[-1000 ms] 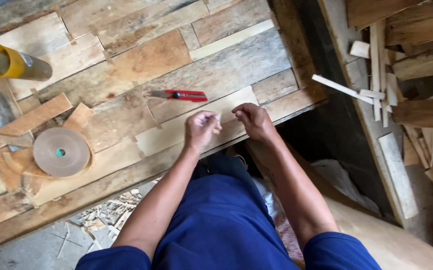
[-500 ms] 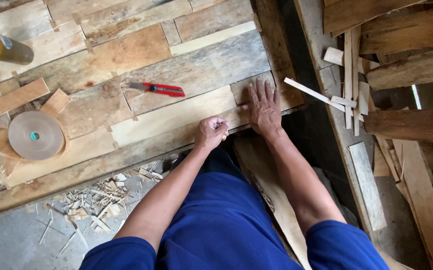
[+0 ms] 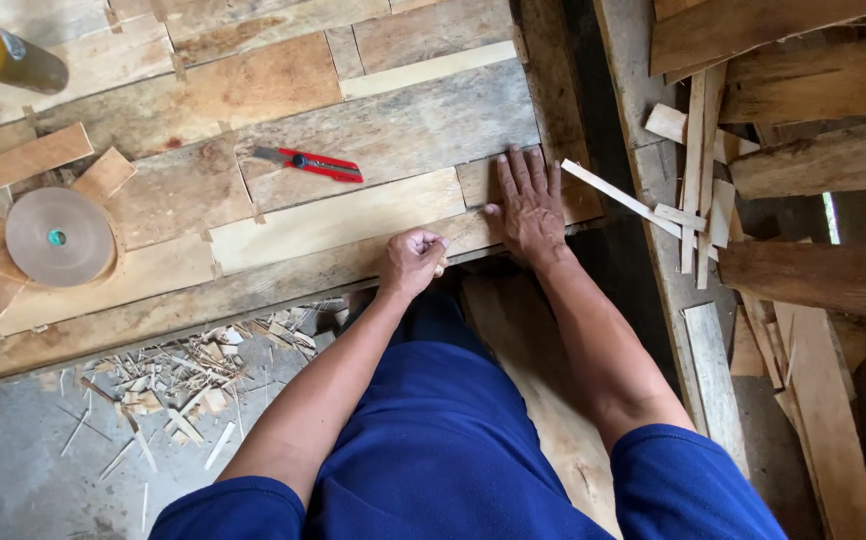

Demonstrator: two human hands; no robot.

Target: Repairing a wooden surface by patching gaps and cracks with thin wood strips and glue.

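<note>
My right hand (image 3: 530, 205) lies flat, fingers spread, on the right end of a sheet of pieced wood veneer (image 3: 283, 150), pressing down a small light-brown patch near the sheet's edge. My left hand (image 3: 412, 260) is curled into a fist at the near edge of the sheet, with a small pale bit pinched at its fingertips; what it is cannot be told. A red utility knife (image 3: 311, 163) lies on the veneer beyond the left hand.
A roll of brown paper tape (image 3: 59, 237) sits at the left on loose veneer offcuts. A yellow-capped cylinder (image 3: 1, 55) lies at the top left. Wood chips (image 3: 178, 375) litter the concrete floor. Stacked planks and thin strips (image 3: 753, 150) fill the right side.
My right hand has slid further right along the veneer and flattened with its fingers spread. My left hand has stayed closed near the sheet's near edge.
</note>
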